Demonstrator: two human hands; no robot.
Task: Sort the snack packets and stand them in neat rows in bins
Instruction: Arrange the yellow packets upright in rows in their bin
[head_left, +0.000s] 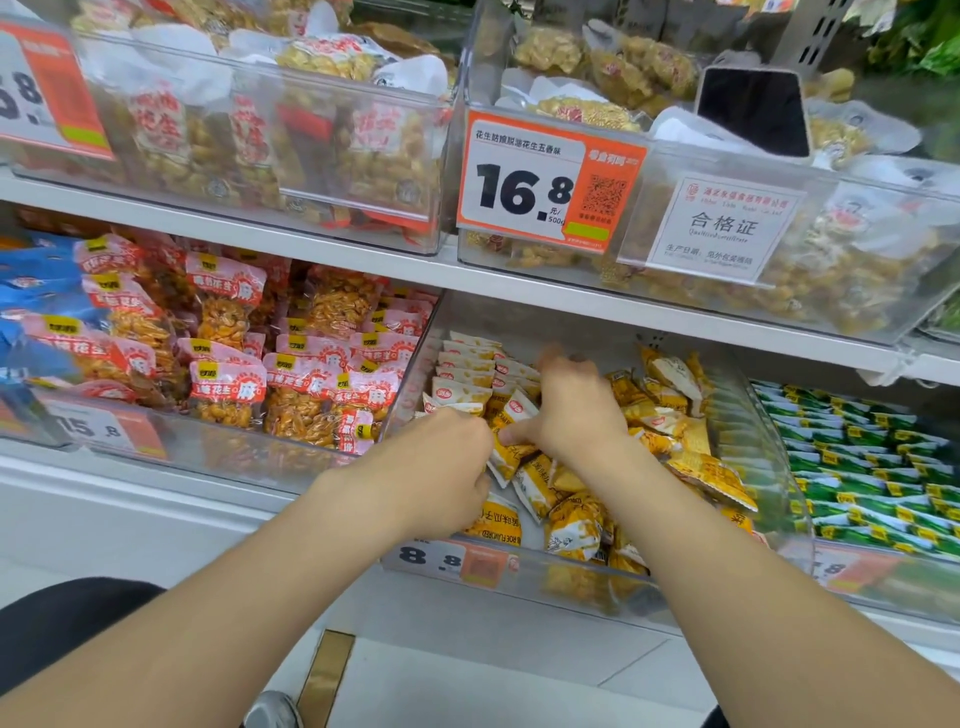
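Between the two hands, at the centre of the middle bin (779, 493) on the lower shelf, one yellow packet (506, 460) is being worked into place. The left hand (441, 467) has its fingers curled round the packet's near edge. The right hand (576, 410) lays its thumb along the top of it, while its fingers dip out of sight among the packets behind, so I cannot tell whether they grip anything. Toward ten o'clock in the bin, the standing rows (467, 364) are upright and close-packed against the left wall, which reads as the finished part of the job. From two o'clock round to six o'clock, the loose heap (670, 421) lies tilted and overlapping, some packets flat on the floor of the bin. Judging by this, well under half of the bin is ordered and most of the packets are left to stand up. At nine o'clock the neighbouring bin of red peanut packets (311, 364) looks jumbled, while at three o'clock the green packets (857, 467) sit in tidy lines. At twelve o'clock, on the shelf above, a price tag (545, 182) hangs on a clear bin of pale snacks.
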